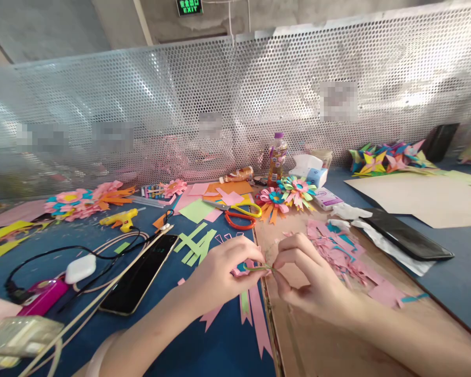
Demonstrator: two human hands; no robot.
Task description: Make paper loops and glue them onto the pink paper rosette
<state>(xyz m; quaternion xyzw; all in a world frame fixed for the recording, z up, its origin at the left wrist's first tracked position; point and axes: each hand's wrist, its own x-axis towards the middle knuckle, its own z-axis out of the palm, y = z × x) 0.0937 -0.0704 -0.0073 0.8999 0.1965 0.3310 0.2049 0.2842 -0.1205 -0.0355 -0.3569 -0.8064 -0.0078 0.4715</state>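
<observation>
While both hands meet low in the view, the items stand as follows.

Item, left hand (220, 268): fingers drawn narrow, thumb and forefinger pinched on one end of a green paper strip (258, 268).
Item, right hand (308, 275): fingers curled, tips closed on the other end of the same strip, so it spans the small gap between the two sets of fingertips. It appears folded or looped, though it is too small to say for certain.
Item, pink paper strips (259, 314): directly beneath the fingers, ends notched, lying across the edge of the cardboard sheet (325, 340).
Item, pink and teal scraps (337, 246): just beyond the right fingers, heaped on the cardboard.
Item, green strips (196, 243): beyond the left fingers, loosely crossed.
Item, phone (141, 280): outward of the left fingers, screen dark, lying flat.
Item, yellow scissors (245, 209) and orange scissors (240, 221): well beyond the fingertips, touching one another.
Item, paper flowers (286, 193): farther off than the scissors, on the right-hand side.
Item, glue gun (121, 220): far out past the left fingers, yellow.
</observation>
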